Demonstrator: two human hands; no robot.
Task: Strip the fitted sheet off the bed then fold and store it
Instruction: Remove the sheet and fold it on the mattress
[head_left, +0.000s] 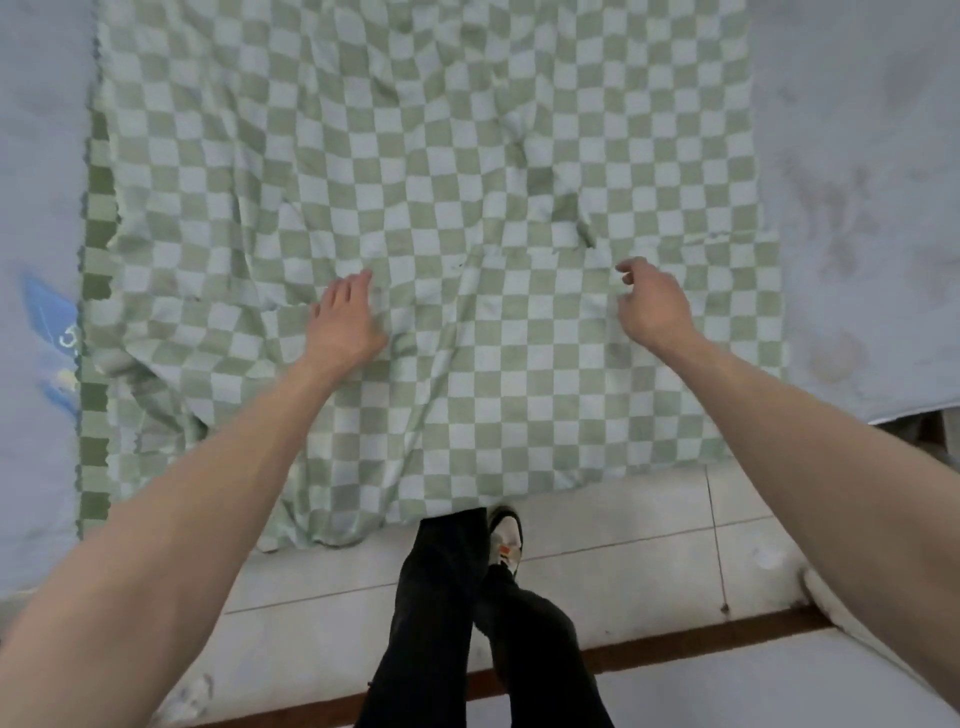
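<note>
- Pale grey-blue mattress fabric (852, 156) fills the upper part of the view, bare on both sides of a green-and-white checkered fitted sheet (415, 156).
- That sheet lies spread over the middle of the bed, wrinkled, with its near end hanging over the bed edge toward the white tiled floor (623, 540).
- Along the sheet's left side a second layer shows, a darker green checkered strip with a scalloped edge.
- Left hand (345, 322) rests palm down on the sheet, fingers (358, 283) straight and laid together, flat on the cloth and gripping nothing.
- Right hand (652, 304) is over the sheet to the right, wrist bent, fingers (623, 270) loosely curled downward; their tips meet the cloth near a small ridge, but whether they pinch it cannot be told.
- Both hands sit well apart, at roughly the same height across the sheet.
- A blue printed patch (54, 338) shows on the mattress fabric at the left edge.
- Below, the person's black trousers (467, 623) and one white shoe (505, 538) stand on the tiles just beside the hanging sheet end.
- A brown wooden strip (675, 652) crosses the floor behind the legs.
</note>
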